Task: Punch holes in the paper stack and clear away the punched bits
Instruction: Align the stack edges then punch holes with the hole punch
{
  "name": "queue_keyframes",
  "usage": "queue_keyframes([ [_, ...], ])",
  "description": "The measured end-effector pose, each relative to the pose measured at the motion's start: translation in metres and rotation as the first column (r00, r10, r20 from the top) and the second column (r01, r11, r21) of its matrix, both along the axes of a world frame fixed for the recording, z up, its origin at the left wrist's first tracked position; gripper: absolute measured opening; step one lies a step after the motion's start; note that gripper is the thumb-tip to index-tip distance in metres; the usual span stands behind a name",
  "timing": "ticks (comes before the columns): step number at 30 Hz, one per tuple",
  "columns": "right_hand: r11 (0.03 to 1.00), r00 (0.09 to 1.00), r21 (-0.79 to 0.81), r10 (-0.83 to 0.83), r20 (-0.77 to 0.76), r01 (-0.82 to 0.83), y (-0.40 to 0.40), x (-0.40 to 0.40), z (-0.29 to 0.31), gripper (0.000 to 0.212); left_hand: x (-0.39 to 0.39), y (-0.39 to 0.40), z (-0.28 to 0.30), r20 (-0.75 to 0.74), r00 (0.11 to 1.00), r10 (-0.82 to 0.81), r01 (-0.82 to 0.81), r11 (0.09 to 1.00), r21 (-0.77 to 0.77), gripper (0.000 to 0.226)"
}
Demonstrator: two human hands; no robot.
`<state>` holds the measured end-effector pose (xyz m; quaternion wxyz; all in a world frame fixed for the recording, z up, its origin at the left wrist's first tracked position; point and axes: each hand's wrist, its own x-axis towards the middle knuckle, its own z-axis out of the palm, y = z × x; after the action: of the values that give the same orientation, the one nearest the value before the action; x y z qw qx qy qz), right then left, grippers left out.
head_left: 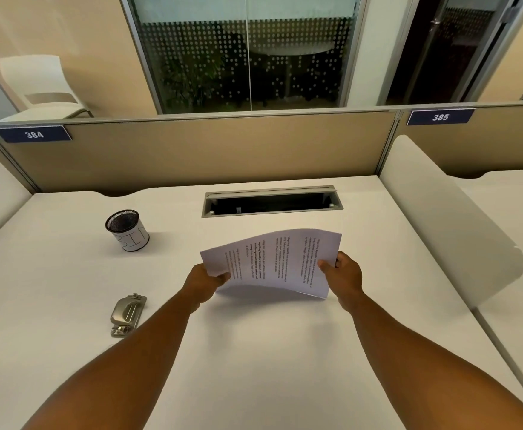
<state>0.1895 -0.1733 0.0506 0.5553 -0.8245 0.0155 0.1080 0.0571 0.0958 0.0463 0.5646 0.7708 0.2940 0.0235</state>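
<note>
Paper stack (pixel 272 262) held above the desk (pixel 254 352), sagging | left hand (pixel 205 279) and right hand (pixel 344 273) pinch its side edges, fingers closed | hole punch (pixel 128 315) well left, unused | tap edges square before punching | mesh bin (pixel 127 230) awaits bits

Matt white desk (pixel 269 352), brushed-metal punch (pixel 128 315), wire-mesh cup (pixel 126 229) w/ paper wrap.

Printed paper stack (pixel 272 262) bowed above the desk — silver hole punch (pixel 127 315) lying left.
</note>
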Motion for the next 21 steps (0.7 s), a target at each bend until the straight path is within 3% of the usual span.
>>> queue_keyframes([
  [4,1.000,1.000,0.009,0.005,0.020,-0.005,-0.001,0.003,0.003,0.011,-0.001,-0.001,-0.001,-0.053,0.999,0.002,0.001,0.998,0.068,0.029],
  [10,0.995,0.999,0.088,-0.043,-0.010,0.044,-0.006,0.009,0.010,0.012,0.008,0.001,0.016,0.061,0.986,0.156,-0.159,0.986,0.044,0.025],
  [15,0.972,0.988,0.200,-0.099,-0.122,0.122,-0.007,0.012,0.012,0.011,0.016,0.004,0.030,0.091,0.921,0.379,-0.349,0.905,-0.242,0.040],
  [21,0.915,0.958,0.340,-0.136,-0.252,0.219,-0.002,0.012,0.012,0.013,0.020,-0.002,0.041,0.097,0.890,0.446,-0.337,0.785,-0.520,0.042],
])
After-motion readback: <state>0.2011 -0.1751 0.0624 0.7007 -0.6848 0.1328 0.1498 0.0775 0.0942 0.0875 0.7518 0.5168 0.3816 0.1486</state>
